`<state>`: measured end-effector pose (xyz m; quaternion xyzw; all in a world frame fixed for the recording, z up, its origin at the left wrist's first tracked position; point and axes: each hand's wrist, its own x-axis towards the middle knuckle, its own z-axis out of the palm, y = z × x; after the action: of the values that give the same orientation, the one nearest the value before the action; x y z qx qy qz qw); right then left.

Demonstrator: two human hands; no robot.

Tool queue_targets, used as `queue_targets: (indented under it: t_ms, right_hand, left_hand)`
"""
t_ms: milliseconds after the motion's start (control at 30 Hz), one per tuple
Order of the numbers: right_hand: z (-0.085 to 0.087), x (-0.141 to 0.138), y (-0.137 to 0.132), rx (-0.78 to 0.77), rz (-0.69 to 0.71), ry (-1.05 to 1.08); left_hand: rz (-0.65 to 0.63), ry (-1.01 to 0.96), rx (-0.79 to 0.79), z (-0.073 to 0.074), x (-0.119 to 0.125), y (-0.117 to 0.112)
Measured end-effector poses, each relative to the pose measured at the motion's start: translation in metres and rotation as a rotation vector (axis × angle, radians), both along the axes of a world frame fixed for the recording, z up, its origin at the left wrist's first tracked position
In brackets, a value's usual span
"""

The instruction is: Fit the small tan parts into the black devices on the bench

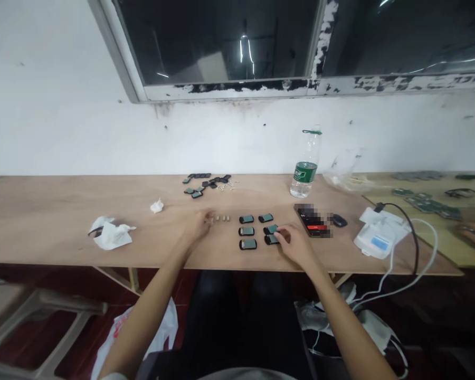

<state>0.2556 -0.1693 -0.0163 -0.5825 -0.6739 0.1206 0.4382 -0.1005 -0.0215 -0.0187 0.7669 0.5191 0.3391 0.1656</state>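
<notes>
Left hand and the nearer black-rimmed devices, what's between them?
In the head view, a few small pale pieces lie on the table between your left hand and the black-rimmed devices.

A light-brown wooden desk (55, 211) bears six black rounded modules (248, 244) with grey-green faces in two columns, small pale pieces (224, 218) left of them, crumpled white tissues (113, 236), a green-labelled clear plastic bottle (304, 173), a black phone (312, 221) and a white plastic box (380, 232)
</notes>
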Motion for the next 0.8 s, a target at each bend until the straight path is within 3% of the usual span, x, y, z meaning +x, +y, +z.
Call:
queue_targets:
  t_ms: [233, 367, 533, 667, 800]
  right_hand:
    - [0.027, -0.05, -0.017, 0.01, 0.223, -0.165]
    - [0.028, -0.066, -0.015, -0.035, 0.261, -0.287]
    - [0.024, -0.068, -0.014, -0.049, 0.288, -0.377]
    - [0.026, -0.065, -0.015, -0.033, 0.302, -0.403]
    - [0.029, -0.064, -0.014, -0.071, 0.312, -0.44]
  left_hand:
    - [-0.151, 0.004, -0.173, 0.011, -0.008, 0.02]
    - [-0.256, 0.003, -0.125, 0.015, -0.005, 0.015]
    - [-0.412, 0.05, -0.07, 0.025, 0.005, 0.013]
    - [-0.428, 0.108, -0.102, 0.03, 0.013, 0.011]
    - [-0.339, 0.061, -0.061, 0.027, 0.02, 0.006]
